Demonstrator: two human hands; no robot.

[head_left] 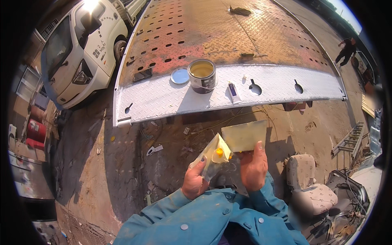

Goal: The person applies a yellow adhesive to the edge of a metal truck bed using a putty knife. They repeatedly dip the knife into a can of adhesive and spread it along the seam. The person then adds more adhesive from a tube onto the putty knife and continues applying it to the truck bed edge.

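My left hand [194,180] is closed on a pale, flat scraper [209,166]. Cream putty with a bright orange-yellow dab [220,152] sits near its upper end. A rectangular, pale yellowish plate [245,135] is gripped in my right hand [253,168], thumb on its face, its left edge close beside the other scraper. Beyond my hands, an open tin [203,84] stands on the white-painted edge of a steel deck [159,100]. Its round blue-grey lid [179,76] lies to the left, and a white and dark blue tube [234,93] to the right.
A dark phone [143,74] lies left of the lid. Several slots pierce the deck, and a dark rag [239,11] lies far back. A white truck [83,53] stands left. Right are a patterned seat [301,171], a ladder [349,139] and a walking person [347,51].
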